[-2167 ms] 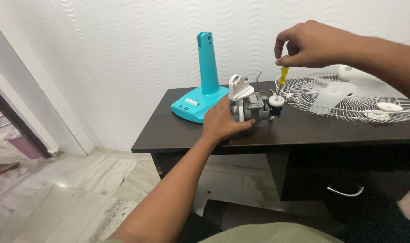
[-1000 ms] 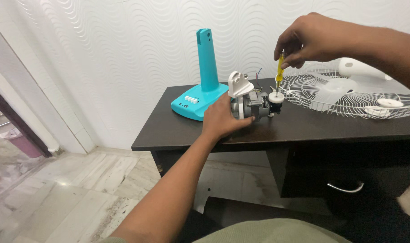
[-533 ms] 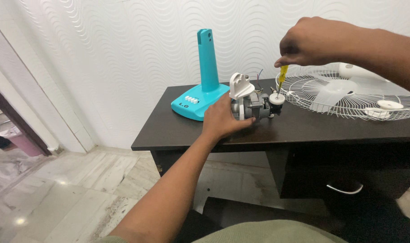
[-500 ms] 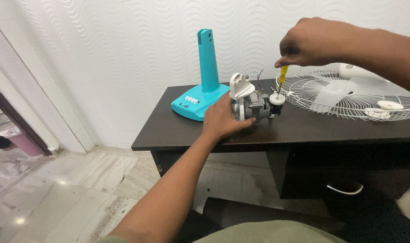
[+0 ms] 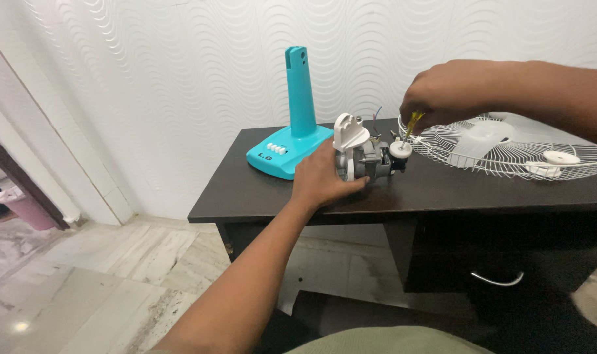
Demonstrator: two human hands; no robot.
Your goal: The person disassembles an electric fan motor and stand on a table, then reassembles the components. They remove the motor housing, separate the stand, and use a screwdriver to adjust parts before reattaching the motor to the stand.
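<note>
In the head view, little is differing from half a second earlier: the left hand is staying clamped on the fan motor, and the right hand is sitting slightly lower over the motor's front end, with the yellow-handled screwdriver keeping its slanted line down toward the white cap.

Counting what is showing: one fan motor, one screwdriver, one teal fan stand, one white wire fan guard with a translucent blade piece lying in it, one small white knob resting on the guard, and two hands.

The fan motor is lying on its side on the dark surface, just right of the teal stand's base and just left of the guard. A white plastic bracket is rising from the motor's rear, and thin coloured wires are sticking up behind it. The left hand is reaching in from below and wrapping its curled fingers around the near side of the motor body, pressing it against the surface. The right hand is coming in from the right, above the motor's shaft end, with its fingers bunched together and pinching the top of the screwdriver handle. The tool's tip is meeting the motor just beside the white cap; whether it is seated in a screw cannot be told. A drawer with a metal handle is showing under the surface.
</note>
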